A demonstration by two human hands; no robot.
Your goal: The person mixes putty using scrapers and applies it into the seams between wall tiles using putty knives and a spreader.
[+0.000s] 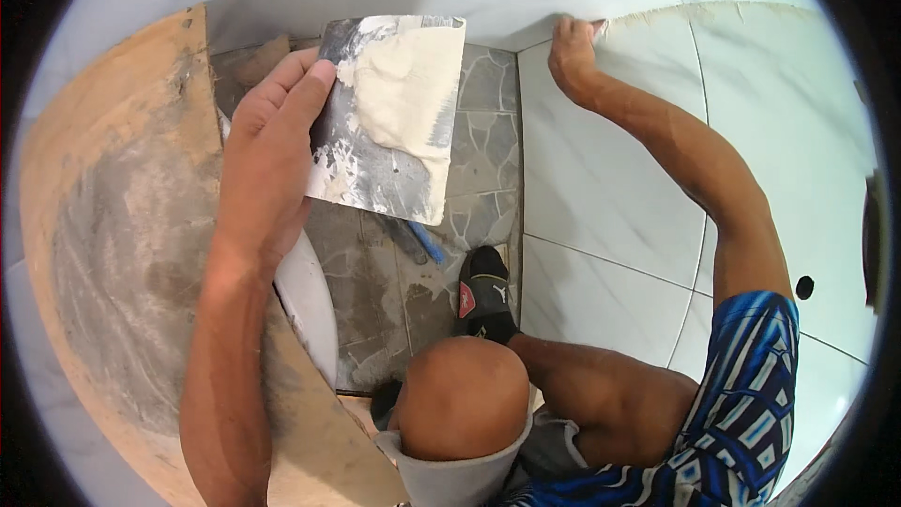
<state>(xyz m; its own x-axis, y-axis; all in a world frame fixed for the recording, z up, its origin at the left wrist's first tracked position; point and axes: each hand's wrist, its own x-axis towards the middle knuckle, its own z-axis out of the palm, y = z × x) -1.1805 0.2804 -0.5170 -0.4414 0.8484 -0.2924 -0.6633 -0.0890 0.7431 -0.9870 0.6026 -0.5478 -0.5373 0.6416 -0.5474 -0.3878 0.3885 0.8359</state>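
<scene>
My left hand (272, 141) grips a flat metal plate (394, 103) by its left edge; creamy off-white paste is heaped and smeared over it. My right hand (572, 56) is up at the white marbled wall tiles (619, 169), near the corner, with its fingers closed round a small tool (597, 28), mostly hidden, against a tile seam. A rough paste line runs along that seam to the right.
A curved, stained tan board (113, 207) fills the left, beside a white rounded fixture (310, 310). The stone-patterned floor (479, 160) has a blue-and-grey object (422, 239) and my sandalled foot (483, 291) on it. A dark hole (804, 287) pierces the right wall.
</scene>
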